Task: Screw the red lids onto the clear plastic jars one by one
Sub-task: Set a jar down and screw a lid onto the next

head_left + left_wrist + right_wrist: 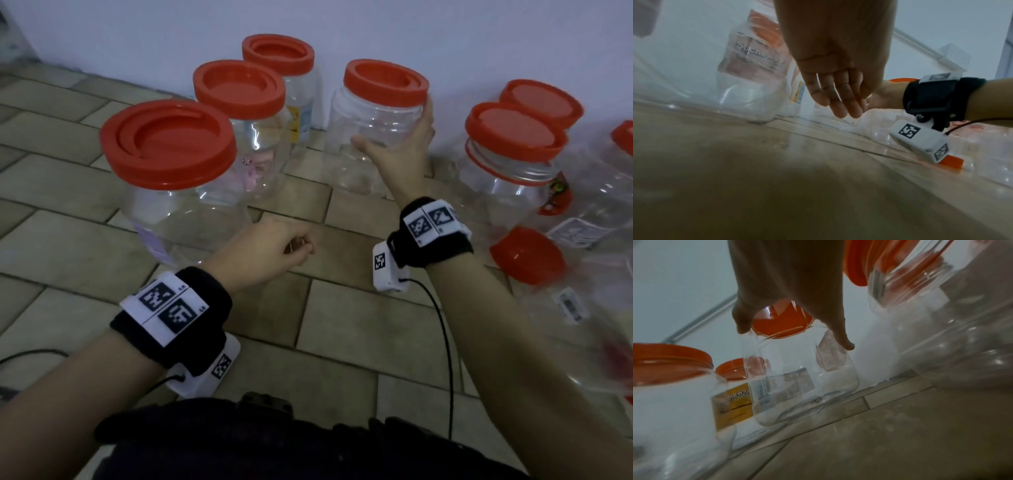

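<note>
My right hand grips a clear jar capped with a red lid, close to the wall. The thumb lies on the jar's left side and the fingers wrap round its right side. From the right wrist, the hand spans the jar just under the lid. My left hand hangs low over the floor tiles, relaxed and holding nothing. Its fingers point down in the left wrist view. Three lidded jars stand to the left: the nearest, a second, a third.
On the right a jar carries a lid sitting tilted, with another lid behind it. A jar lies on its side, its red lid facing me, among more clear jars. The white wall runs behind. Bare tiles stretch between my arms.
</note>
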`<state>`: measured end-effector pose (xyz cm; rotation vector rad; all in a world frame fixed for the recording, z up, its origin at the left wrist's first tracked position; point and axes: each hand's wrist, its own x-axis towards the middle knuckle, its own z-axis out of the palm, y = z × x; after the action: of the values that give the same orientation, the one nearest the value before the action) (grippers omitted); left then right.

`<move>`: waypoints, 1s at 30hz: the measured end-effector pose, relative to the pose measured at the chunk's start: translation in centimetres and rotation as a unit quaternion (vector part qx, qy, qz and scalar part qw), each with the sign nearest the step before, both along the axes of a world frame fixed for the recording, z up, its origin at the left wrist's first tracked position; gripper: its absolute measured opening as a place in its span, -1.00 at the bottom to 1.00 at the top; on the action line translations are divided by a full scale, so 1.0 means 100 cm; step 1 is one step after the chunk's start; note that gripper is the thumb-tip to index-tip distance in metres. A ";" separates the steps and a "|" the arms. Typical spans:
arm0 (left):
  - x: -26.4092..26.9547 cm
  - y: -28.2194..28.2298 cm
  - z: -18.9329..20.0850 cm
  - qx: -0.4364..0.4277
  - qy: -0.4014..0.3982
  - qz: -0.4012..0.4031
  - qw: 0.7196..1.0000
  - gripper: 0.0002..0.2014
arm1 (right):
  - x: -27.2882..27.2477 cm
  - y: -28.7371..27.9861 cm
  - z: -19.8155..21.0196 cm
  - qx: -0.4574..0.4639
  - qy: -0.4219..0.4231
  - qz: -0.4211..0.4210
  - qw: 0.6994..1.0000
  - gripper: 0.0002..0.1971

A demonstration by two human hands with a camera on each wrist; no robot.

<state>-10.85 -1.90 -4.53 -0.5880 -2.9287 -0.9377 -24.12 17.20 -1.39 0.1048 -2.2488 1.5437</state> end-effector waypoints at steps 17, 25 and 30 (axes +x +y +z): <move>0.002 0.005 0.000 -0.023 0.001 0.021 0.999 -0.88 | -0.026 -0.005 -0.010 0.067 -0.079 0.035 0.994 0.26; 0.003 0.012 -0.004 -0.007 0.001 0.001 1.000 -0.90 | 0.022 0.006 0.016 0.104 0.001 0.032 0.994 -0.01; 0.000 0.021 -0.002 -0.022 -0.007 -0.011 1.000 -0.88 | 0.056 0.031 0.036 0.202 0.112 0.056 0.971 -0.30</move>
<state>-10.87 0.15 -4.77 -0.6200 -2.9683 -0.8846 -18.51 20.31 2.25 0.5024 -2.3683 1.0398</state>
